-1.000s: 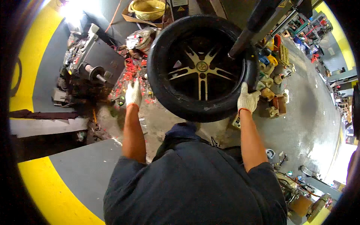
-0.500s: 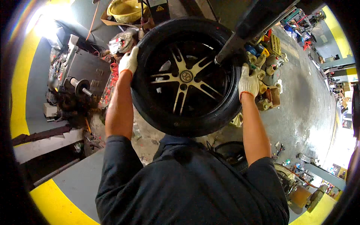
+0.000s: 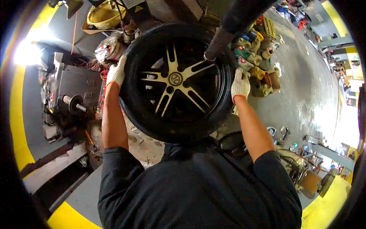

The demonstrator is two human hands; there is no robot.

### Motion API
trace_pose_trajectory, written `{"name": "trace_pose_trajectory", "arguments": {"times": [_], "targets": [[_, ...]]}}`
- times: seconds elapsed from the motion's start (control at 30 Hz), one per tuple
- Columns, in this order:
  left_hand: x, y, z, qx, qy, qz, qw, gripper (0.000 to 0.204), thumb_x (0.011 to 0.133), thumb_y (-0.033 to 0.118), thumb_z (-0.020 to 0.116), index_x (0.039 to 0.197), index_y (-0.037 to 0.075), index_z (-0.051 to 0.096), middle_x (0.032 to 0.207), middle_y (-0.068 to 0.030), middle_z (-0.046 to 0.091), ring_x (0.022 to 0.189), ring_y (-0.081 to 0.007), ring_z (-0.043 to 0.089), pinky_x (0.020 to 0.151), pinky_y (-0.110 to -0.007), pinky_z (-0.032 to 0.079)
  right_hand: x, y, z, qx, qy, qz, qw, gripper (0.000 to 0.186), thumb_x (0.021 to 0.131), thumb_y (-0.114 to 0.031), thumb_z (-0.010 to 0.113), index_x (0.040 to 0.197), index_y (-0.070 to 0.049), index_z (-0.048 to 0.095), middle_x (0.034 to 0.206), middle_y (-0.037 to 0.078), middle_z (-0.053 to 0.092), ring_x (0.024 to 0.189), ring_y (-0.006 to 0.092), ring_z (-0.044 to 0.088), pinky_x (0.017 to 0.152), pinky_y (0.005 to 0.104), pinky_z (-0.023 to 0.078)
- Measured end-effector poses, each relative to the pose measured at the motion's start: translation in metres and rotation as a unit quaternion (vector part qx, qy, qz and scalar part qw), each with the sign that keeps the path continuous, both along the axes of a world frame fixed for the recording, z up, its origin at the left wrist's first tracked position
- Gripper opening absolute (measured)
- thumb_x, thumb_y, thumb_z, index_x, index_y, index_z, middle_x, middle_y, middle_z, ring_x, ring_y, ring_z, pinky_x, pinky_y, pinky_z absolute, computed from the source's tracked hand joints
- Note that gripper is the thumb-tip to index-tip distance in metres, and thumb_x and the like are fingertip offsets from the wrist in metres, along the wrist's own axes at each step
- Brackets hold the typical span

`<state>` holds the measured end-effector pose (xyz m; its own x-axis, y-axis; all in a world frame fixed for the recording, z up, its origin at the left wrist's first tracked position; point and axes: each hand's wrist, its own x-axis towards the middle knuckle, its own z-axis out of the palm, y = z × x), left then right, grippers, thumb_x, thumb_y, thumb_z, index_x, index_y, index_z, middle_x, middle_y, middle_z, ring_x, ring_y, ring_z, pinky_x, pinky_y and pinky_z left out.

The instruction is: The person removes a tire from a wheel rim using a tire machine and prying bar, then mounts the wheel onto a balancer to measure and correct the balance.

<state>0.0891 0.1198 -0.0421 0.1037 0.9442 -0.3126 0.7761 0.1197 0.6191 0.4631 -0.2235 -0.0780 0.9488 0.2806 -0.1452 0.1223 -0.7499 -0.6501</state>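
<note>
A car wheel (image 3: pixel 192 70), its black tyre (image 3: pixel 142 123) on a dark rim with silvery spokes, lies face up in front of my body. My left hand (image 3: pixel 117 71), in a white knit glove with an orange cuff, grips the tyre's left side. On the opposite side my right hand (image 3: pixel 240 83), gloved the same way, holds the tyre's edge. Both sets of fingers curl partly out of sight behind the rubber. A dark machine arm (image 3: pixel 225 38) comes down from the upper right, its tip over the rim's upper right. What bears the wheel underneath is hidden.
Several plastic bottles and jugs (image 3: pixel 253 57) crowd beyond my right hand, with a cardboard box (image 3: pixel 272 81) beside them. To the left stands a grey machine with a threaded shaft (image 3: pixel 76 104). A yellow basin (image 3: pixel 103 16) sits at the upper left. Another dark round tyre-like thing (image 3: pixel 232 144) lies near my right elbow.
The wheel's spokes have turned slightly clockwise. The wheel, both hands and the machine arm appear shifted left, along with the surroundings, as the view moved. Both hands keep their grip.
</note>
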Motion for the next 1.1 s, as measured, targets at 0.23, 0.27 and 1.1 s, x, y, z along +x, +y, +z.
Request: {"name": "trace_pose_trajectory", "arguments": {"times": [0.23,0.27,1.1], "targets": [[-0.031,-0.082,0.011,0.161,0.182,-0.107,0.964,0.041,0.104,0.035,0.048,0.145,0.037,0.048,0.122,-0.0339,0.059,0.112,-0.0501,0.062,0.094,-0.053,0.049,0.063,0.033,-0.052,-0.314,-0.104,0.227,0.916,0.033,0.102,-0.015,0.038,0.119,-0.004,0.065,0.122,0.023,0.067,0.113,0.037,0.066,0.099,0.0427,0.053],[-0.019,-0.088,0.019,0.152,0.181,-0.086,0.968,0.043,0.103,0.042,0.048,0.145,0.033,0.049,0.123,-0.0344,0.059,0.113,-0.0505,0.061,0.096,-0.053,0.048,0.07,0.037,-0.056,-0.29,-0.109,0.197,0.93,0.034,0.102,-0.016,0.039,0.122,-0.005,0.065,0.122,0.023,0.067,0.114,0.0368,0.066,0.1,0.0433,0.052],[0.021,-0.085,0.055,0.049,0.06,0.096,0.992,0.117,0.072,0.085,0.061,0.131,-0.015,0.057,0.132,-0.0365,0.059,0.123,-0.0447,0.06,0.104,-0.045,0.045,0.085,0.021,-0.08,-0.183,-0.1,0.271,0.94,0.052,0.099,-0.032,0.042,0.147,-0.013,0.045,0.134,0.027,0.058,0.115,0.0435,0.063,0.093,0.0513,0.053]]}}
